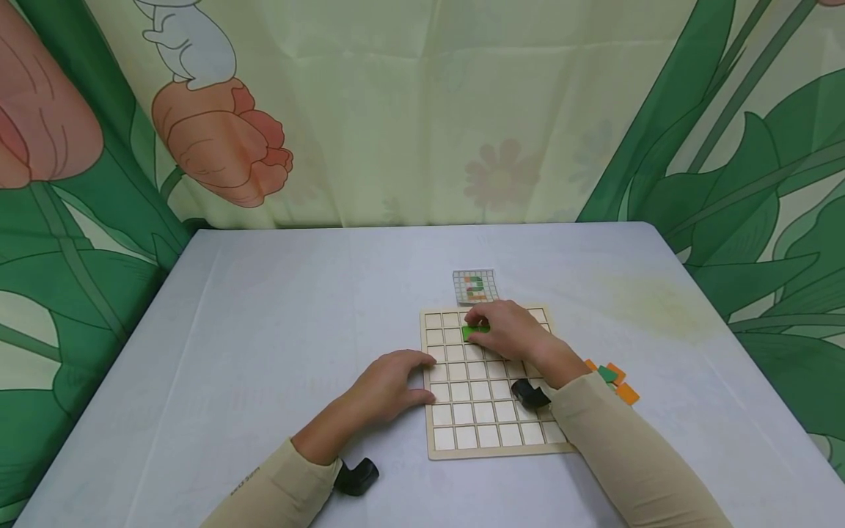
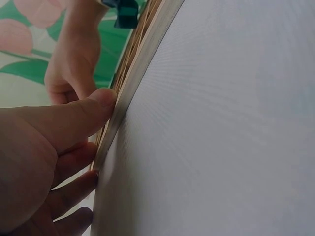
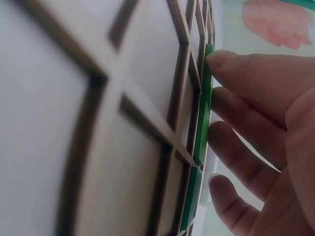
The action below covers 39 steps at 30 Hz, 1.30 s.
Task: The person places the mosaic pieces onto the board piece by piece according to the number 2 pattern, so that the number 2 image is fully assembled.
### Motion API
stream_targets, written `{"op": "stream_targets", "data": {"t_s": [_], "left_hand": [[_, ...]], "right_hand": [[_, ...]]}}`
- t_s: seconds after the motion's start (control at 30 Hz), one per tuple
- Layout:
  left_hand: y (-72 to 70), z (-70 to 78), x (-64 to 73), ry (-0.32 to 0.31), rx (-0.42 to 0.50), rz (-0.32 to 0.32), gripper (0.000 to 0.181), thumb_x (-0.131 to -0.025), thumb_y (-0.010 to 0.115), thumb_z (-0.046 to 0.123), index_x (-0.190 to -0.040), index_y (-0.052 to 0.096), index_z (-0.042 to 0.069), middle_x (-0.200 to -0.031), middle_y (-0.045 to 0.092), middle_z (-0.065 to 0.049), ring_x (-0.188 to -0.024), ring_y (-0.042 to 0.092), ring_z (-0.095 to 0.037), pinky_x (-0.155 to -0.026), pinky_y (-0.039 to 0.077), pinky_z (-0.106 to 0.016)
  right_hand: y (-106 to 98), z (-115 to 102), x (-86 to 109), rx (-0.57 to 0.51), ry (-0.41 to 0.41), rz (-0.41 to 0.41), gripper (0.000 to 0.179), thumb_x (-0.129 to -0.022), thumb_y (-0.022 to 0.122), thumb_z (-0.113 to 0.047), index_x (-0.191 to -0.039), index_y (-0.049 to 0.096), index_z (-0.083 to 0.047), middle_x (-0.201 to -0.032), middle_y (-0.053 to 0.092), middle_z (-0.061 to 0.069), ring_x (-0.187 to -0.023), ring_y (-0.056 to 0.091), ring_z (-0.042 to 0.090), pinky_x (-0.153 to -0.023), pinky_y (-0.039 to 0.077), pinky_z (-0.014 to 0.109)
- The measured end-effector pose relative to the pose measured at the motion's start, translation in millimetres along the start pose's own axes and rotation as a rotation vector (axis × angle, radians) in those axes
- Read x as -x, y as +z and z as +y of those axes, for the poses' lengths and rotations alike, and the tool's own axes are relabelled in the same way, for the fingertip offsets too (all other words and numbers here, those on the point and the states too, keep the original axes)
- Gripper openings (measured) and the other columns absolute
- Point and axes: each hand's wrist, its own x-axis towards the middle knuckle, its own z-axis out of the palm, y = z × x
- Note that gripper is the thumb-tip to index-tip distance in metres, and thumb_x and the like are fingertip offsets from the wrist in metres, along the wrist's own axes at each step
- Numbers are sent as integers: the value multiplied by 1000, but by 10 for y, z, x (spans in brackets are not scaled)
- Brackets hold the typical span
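Note:
A pale wooden grid board (image 1: 487, 393) lies on the table. My right hand (image 1: 507, 328) is over its far part, thumb and fingertips at a light green tile (image 1: 474, 334). In the right wrist view that green tile (image 3: 204, 108) lies along the grid bars, and a darker green tile (image 3: 191, 196) sits beside it. My left hand (image 1: 389, 383) rests at the board's left side, thumb and index finger spread apart. In the left wrist view the left thumb and fingers touch the board's edge (image 2: 129, 91).
A small card (image 1: 474, 287) with a coloured grid pattern lies beyond the board. Several loose orange and green tiles (image 1: 620, 383) lie to its right, partly behind my right sleeve. White cloth covers the table (image 1: 297, 308), and a printed curtain (image 1: 396, 110) hangs behind.

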Motion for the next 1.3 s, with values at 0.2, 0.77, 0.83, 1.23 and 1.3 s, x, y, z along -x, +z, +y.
{"op": "stream_targets", "data": {"t_s": [0.2, 0.77, 0.83, 1.23, 1.3], "left_hand": [[5, -8, -1, 2, 7, 2, 51, -85, 83, 22, -129, 63, 7, -129, 64, -6, -127, 54, -25, -107, 43, -43], [1, -13, 5, 31, -3, 14, 50, -86, 82, 22, -129, 63, 6, -128, 64, -7, -126, 55, -26, -106, 44, -44], [2, -14, 6, 36, -7, 18, 50, -86, 82, 22, -129, 63, 6, -128, 64, -7, -126, 55, -26, -106, 44, -44], [-12, 0, 9, 40, -15, 17, 50, -85, 82, 22, -128, 63, 5, -128, 64, -7, -125, 55, -27, -106, 44, -44], [-12, 0, 8, 42, -16, 14, 50, -85, 82, 21, -128, 63, 5, -127, 64, -7, -125, 56, -27, -106, 44, -44]], "right_hand": [[5, -2, 11, -24, 14, -7, 29, -92, 73, -20, -117, 70, -7, -110, 70, 5, -98, 64, 24, -88, 53, 43], [-167, 31, 207, -161, 28, 15, 34, -92, 72, -20, -121, 66, -4, -116, 66, 6, -106, 60, 27, -86, 52, 45], [-203, 55, 251, -162, 25, 18, 35, -92, 72, -19, -122, 65, -3, -117, 66, 8, -106, 59, 28, -85, 52, 46], [-356, 278, 511, -162, 83, 59, 35, -92, 72, -19, -123, 64, -5, -117, 64, 10, -106, 57, 30, -85, 50, 48], [-363, 315, 551, -161, 109, 61, 36, -91, 72, -20, -123, 64, -5, -118, 64, 10, -106, 57, 30, -85, 50, 48]]}}
